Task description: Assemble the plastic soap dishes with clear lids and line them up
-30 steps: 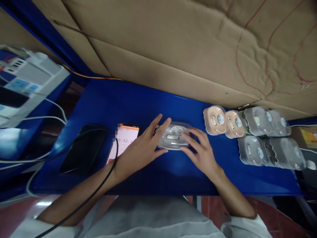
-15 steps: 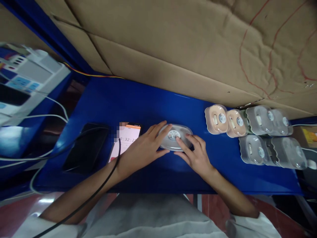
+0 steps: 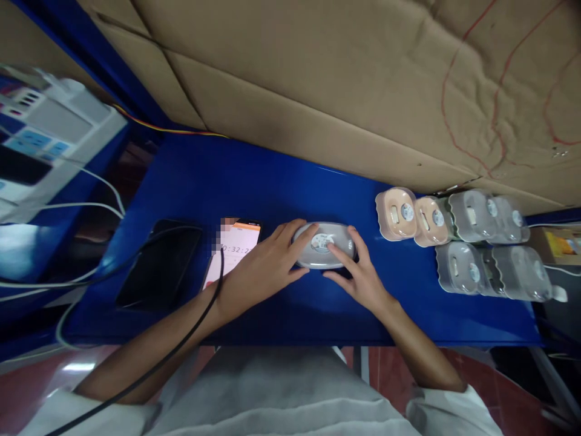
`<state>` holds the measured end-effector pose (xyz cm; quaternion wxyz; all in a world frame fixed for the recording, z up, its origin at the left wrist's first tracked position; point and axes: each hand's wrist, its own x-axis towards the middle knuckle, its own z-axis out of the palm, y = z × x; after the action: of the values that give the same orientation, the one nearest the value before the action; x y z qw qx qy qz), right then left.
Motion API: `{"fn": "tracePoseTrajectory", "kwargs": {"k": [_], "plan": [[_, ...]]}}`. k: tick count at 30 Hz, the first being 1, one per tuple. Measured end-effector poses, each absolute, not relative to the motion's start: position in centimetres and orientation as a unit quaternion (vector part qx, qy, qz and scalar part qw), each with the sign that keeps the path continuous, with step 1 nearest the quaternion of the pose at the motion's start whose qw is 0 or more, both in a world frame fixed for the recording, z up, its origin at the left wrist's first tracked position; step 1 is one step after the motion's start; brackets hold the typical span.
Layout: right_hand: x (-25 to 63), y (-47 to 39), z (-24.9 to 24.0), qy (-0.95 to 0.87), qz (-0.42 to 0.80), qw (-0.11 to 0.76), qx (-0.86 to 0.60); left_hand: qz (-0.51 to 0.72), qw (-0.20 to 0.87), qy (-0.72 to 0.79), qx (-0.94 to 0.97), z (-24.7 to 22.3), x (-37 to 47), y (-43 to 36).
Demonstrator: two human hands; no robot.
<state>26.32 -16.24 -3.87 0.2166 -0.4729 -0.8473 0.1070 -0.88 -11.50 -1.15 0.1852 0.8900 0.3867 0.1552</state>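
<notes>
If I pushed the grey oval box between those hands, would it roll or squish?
The box probably wouldn't roll: it looks wide and low. It's likely fairly stiff, since its visible edge shows no dents. Its shiny surface might be slippery.

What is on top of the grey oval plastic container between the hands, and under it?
A round, white, printed label is on top; the left hand and right hand partly cover the container. The blue tabletop shows around it; what lies beneath is hidden.
</notes>
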Motion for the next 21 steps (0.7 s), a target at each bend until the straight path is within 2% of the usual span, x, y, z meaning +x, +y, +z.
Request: {"fn": "tracePoseTrajectory", "kwargs": {"k": [5, 13, 21], "plan": [[26.9, -16.4, -3.7, -0.849, 0.090, 0.189, -0.484, 0.134, 0.181, 0.389, 0.893, -1.2, -0.8, -11.7], [27.7, -17.6, -2.3, -0.866, 0.031, 0.105, -0.488, 0.158, 0.295, 0.343, 0.878, -1.8, -1.1, -11.3], [30.3, -21.4, -1.2, -0.829, 0.047, 0.168, -0.531, 0.171, 0.320, 0.323, 0.874, -1.1, -0.4, -12.2]]}}
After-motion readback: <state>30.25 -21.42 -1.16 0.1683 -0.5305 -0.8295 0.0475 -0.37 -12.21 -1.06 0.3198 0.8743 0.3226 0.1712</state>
